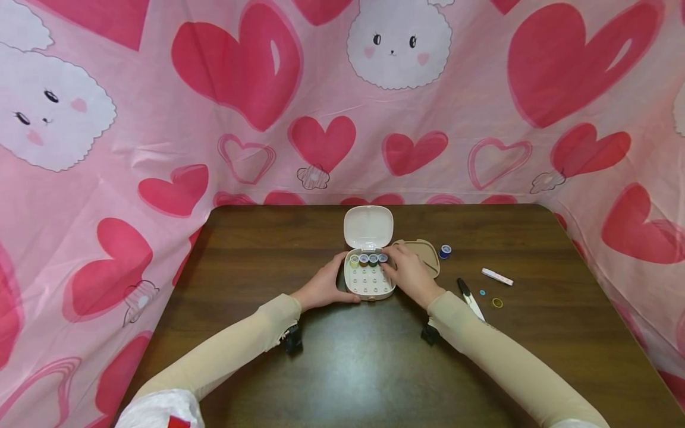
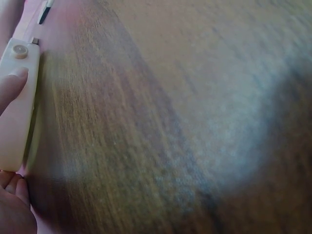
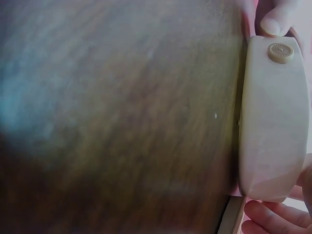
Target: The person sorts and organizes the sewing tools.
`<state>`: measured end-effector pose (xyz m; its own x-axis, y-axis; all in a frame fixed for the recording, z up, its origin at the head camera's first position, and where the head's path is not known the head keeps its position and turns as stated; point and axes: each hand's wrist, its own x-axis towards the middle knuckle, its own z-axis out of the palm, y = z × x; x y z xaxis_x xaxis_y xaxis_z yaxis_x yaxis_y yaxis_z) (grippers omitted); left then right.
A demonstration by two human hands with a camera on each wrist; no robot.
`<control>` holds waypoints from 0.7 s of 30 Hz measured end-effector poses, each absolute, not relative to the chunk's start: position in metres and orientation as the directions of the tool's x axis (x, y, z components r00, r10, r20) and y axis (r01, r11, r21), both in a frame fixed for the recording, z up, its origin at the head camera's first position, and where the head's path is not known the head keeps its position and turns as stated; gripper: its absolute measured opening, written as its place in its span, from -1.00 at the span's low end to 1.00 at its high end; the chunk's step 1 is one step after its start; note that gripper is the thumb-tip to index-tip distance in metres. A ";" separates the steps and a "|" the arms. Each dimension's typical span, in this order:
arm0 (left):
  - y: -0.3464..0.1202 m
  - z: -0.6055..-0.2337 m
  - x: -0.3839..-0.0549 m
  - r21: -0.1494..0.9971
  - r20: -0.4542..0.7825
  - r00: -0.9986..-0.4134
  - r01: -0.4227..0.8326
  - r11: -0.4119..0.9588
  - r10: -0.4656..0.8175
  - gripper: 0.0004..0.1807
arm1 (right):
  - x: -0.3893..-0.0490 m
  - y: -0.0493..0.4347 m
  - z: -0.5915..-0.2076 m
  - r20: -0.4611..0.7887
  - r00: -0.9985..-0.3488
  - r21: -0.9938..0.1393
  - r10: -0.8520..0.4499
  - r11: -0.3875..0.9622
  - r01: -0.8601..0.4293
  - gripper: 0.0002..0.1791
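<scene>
A white sewing box (image 1: 370, 289) stands on the table with its lid (image 1: 368, 226) raised behind it. Small pegs cover its floor, and several thread spools (image 1: 364, 260) fill the back row, a yellow one at the left end. My left hand (image 1: 323, 288) grips the box's left side, its thumb on the front wall near a round button (image 2: 20, 51). Over the right edge, my right hand (image 1: 411, 274) pinches the rightmost spool (image 1: 382, 258) between thumb and index finger. Its other fingers (image 3: 273, 217) lie along the box's side in the right wrist view.
A beige tray-like cover (image 1: 428, 257) lies right of the box, partly behind my right hand. Further right are a blue thread spool (image 1: 445, 251), a white marker-like stick (image 1: 497, 276), black-and-white thread snips (image 1: 469, 297), a small blue ring (image 1: 483, 292) and a yellow ring (image 1: 497, 302).
</scene>
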<state>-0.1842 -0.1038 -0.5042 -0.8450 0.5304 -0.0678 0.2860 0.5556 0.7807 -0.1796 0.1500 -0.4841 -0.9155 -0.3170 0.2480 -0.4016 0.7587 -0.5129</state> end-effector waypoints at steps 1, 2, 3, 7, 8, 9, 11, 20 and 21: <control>-0.104 -0.504 -0.184 0.781 -0.066 -0.845 0.287 0.554 0.530 0.28 | -0.180 0.150 -0.484 0.249 -0.914 -0.514 -0.320 0.756 -0.405 -0.66; -0.104 -0.504 -0.184 0.781 -0.068 -0.845 0.286 0.556 0.530 0.28 | -0.180 0.150 -0.484 0.251 -0.913 -0.515 -0.322 0.754 -0.408 -0.66; -0.104 -0.504 -0.184 0.781 -0.070 -0.845 0.284 0.556 0.530 0.28 | -0.180 0.150 -0.484 0.253 -0.912 -0.513 -0.324 0.754 -0.410 -0.66; -0.104 -0.505 -0.183 0.779 -0.075 -0.847 0.280 0.561 0.527 0.28 | -0.181 0.151 -0.485 0.252 -0.910 -0.518 -0.328 0.749 -0.413 -0.67; -0.104 -0.504 -0.183 0.778 -0.077 -0.847 0.279 0.563 0.526 0.27 | -0.181 0.151 -0.485 0.250 -0.910 -0.519 -0.329 0.748 -0.413 -0.68; -0.104 -0.504 -0.183 0.779 -0.077 -0.847 0.278 0.563 0.526 0.27 | -0.181 0.152 -0.485 0.246 -0.911 -0.522 -0.330 0.747 -0.412 -0.68; -0.104 -0.504 -0.183 0.780 -0.078 -0.847 0.276 0.561 0.525 0.26 | -0.182 0.153 -0.486 0.230 -0.916 -0.536 -0.329 0.742 -0.402 -0.67; -0.103 -0.501 -0.183 0.781 -0.105 -0.850 0.251 0.572 0.516 0.27 | -0.180 0.169 -0.478 0.215 -0.920 -0.563 -0.327 0.728 -0.390 -0.70; -0.103 -0.501 -0.183 0.781 -0.106 -0.850 0.249 0.572 0.515 0.27 | -0.180 0.172 -0.477 0.224 -0.917 -0.559 -0.331 0.727 -0.399 -0.71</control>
